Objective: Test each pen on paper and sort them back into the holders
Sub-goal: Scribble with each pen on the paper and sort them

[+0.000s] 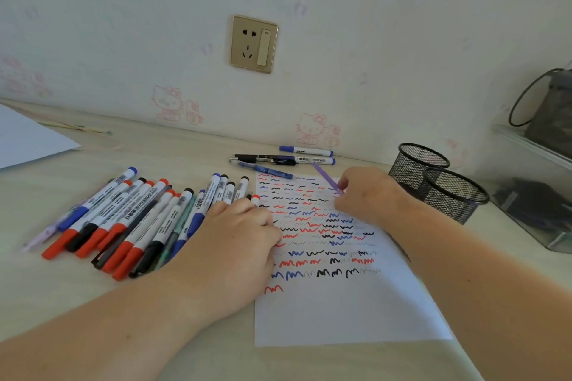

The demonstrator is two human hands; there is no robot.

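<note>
My right hand [365, 195] has its fingers curled round a slim purple pen [327, 178], tilted with its free end toward the wall and its tip hidden behind my fingers over the upper right of the paper [340, 312]. That white sheet is crowded with rows of red, blue and black squiggles. My left hand [244, 232] lies knuckles-up on the sheet's left edge, fingers bent over a red-capped marker [255, 198]. Left of it sprawls a pile of markers [130, 219] on the desk [185, 349]. Two black mesh holders [439, 179] stand just right of the paper.
</note>
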